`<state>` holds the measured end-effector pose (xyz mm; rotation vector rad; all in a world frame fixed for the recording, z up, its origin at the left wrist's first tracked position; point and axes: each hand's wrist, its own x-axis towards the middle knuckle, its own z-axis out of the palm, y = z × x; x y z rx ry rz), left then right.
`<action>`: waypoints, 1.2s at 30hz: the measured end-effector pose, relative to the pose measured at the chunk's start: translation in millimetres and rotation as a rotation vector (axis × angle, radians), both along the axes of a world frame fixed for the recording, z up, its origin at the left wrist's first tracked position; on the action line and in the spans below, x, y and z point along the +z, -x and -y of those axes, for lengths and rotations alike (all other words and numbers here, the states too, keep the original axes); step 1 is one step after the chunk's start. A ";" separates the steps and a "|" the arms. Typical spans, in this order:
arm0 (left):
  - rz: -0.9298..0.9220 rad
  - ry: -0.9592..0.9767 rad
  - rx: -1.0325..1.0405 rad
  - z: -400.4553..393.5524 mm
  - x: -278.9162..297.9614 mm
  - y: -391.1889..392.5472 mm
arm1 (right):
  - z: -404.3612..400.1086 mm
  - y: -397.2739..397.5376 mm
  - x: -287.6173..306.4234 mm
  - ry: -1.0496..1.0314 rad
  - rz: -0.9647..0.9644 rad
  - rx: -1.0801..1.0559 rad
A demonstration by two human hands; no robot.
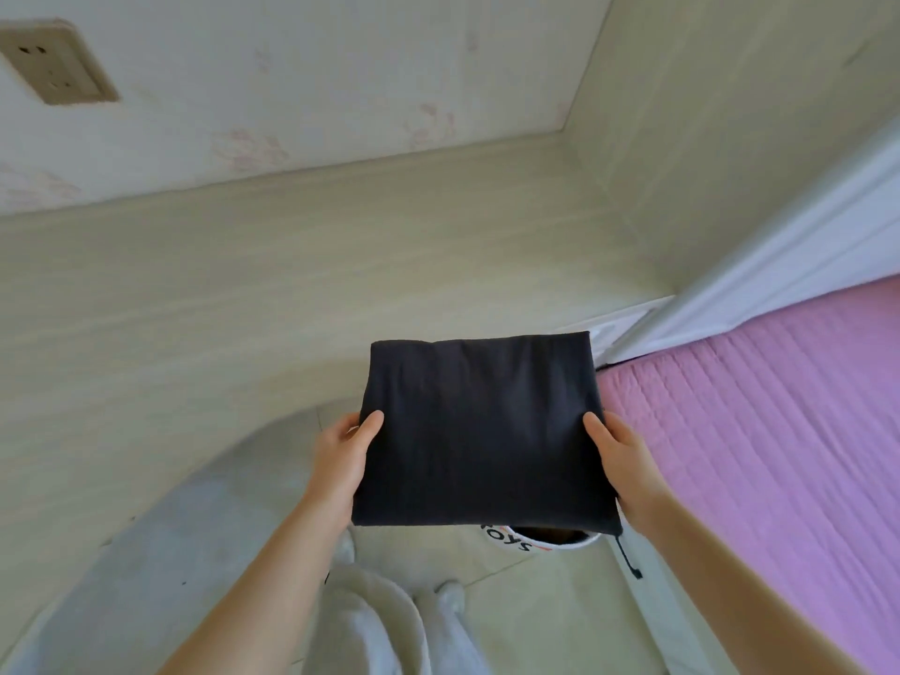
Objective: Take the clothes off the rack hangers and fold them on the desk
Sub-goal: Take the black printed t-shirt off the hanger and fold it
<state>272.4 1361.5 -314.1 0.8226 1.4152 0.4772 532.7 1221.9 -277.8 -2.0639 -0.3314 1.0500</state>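
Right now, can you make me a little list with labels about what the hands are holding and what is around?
held thing: folded dark garment, flat, lifted off the desk
left hand: grips its left edge, thumb on top
right hand: grips its right edge, thumb on top
below: white basket with letters, mostly hidden
desk: pale wood
right side: pink quilted cover

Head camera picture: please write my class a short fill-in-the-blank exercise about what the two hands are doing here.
1. The folded garment is ____ in colour.
2. The left hand and the right hand grip its opposite ____.
3. The bed cover on the right is ____.
4. The lettered basket lies ____ the garment in the picture.

Missing words: black; sides; pink; below
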 end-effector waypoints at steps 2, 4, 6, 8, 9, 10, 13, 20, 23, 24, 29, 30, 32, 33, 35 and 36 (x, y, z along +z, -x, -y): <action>-0.009 0.026 -0.056 12.9 -12.3 -25.8 | 30.3 -16.7 -7.8 0.024 -0.021 -0.049; -0.022 0.047 -0.123 22.8 -24.7 -52.0 | 57.6 -31.7 -18.6 0.037 -0.042 -0.110; -0.033 0.045 -0.164 27.5 -36.5 -69.8 | 71.7 -38.8 -28.4 0.047 -0.053 -0.157; -0.065 0.024 -0.267 33.9 -54.2 -102.1 | 92.3 -53.4 -49.0 0.059 -0.060 -0.264; -0.071 0.016 -0.295 34.3 -59.4 -109.1 | 96.2 -54.9 -57.2 0.056 -0.069 -0.281; -0.085 0.004 -0.335 35.8 -67.1 -119.5 | 100.0 -58.7 -63.9 0.066 -0.066 -0.333; -0.146 -0.008 -0.442 39.8 -99.9 -161.1 | 114.5 -78.1 -94.9 0.100 -0.058 -0.447; -0.255 0.013 -0.602 58.9 -205.6 -229.4 | 133.7 -109.3 -197.0 0.144 -0.103 -0.643; -0.303 0.016 -0.637 68.6 -260.5 -249.6 | 136.7 -115.7 -248.3 0.181 -0.093 -0.705; -0.322 0.012 -0.641 70.4 -274.9 -254.5 | 137.4 -117.1 -265.4 0.185 -0.096 -0.720; -0.379 0.013 -0.694 76.5 -348.0 -274.6 | 136.2 -125.0 -346.6 0.234 -0.139 -0.746; -0.397 -0.049 -0.724 78.8 -366.7 -279.6 | 134.5 -126.9 -368.6 0.240 -0.150 -0.747; -0.449 -0.239 -0.807 80.6 -382.0 -285.2 | 126.5 -130.1 -392.6 0.239 -0.149 -0.712; -0.466 -0.337 -0.856 83.7 -389.0 -286.7 | 121.8 -130.5 -404.5 0.240 -0.137 -0.696; -0.488 -0.443 -0.988 89.5 -405.6 -285.9 | 114.0 -129.5 -423.0 0.245 -0.120 -0.646; -0.499 -0.465 -1.070 90.9 -412.8 -284.0 | 111.7 -128.3 -428.6 0.238 -0.095 -0.603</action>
